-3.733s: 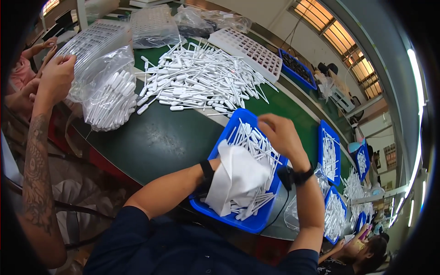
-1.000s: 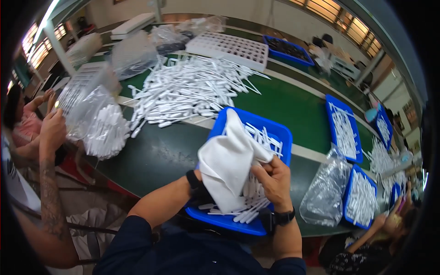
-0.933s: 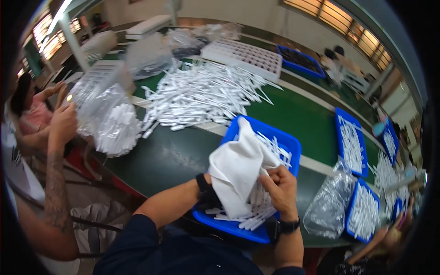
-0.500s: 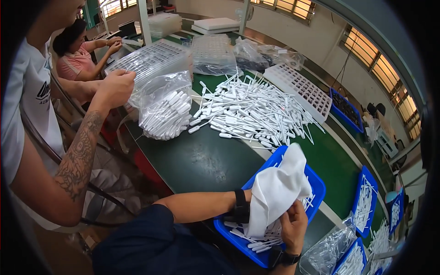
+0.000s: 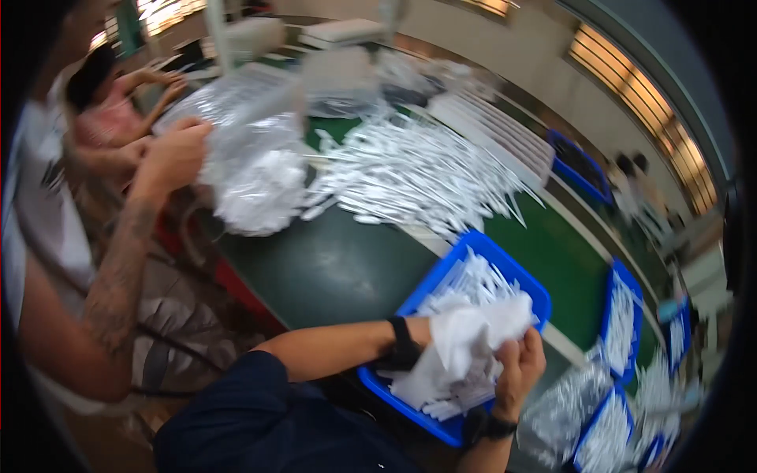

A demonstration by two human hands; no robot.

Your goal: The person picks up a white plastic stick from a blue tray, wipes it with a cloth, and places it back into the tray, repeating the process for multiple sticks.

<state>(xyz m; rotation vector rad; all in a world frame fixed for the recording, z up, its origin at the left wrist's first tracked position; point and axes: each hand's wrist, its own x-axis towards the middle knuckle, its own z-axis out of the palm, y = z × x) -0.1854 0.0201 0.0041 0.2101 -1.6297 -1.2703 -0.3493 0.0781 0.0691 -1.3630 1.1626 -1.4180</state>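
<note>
A white cloth (image 5: 481, 331) hangs crumpled over a blue plastic basket (image 5: 538, 288) that holds many white plastic droppers (image 5: 482, 276). With fingers and thumb closed, my right hand (image 5: 520, 369) grips the cloth at its right side. Only the back of my left hand (image 5: 420, 331) shows, just past a black wristband. Its fingers are hidden behind the cloth, so their grip cannot be made out. Beyond the basket, a large heap of the same droppers (image 5: 418, 169) covers the table (image 5: 315, 260).
At left, a co-worker's hand (image 5: 175, 154) is by a clear bag of droppers (image 5: 260, 181). A white tray (image 5: 497, 134) lies behind the heap. More blue baskets (image 5: 623, 315) and a clear plastic bag (image 5: 560, 406) are at right. Another person (image 5: 114, 98) sits farther back.
The cloth has come down and bunched up, uncovering droppers at the basket's far end. My right hand has moved slightly right with it. The whole view has shifted and blurred.
</note>
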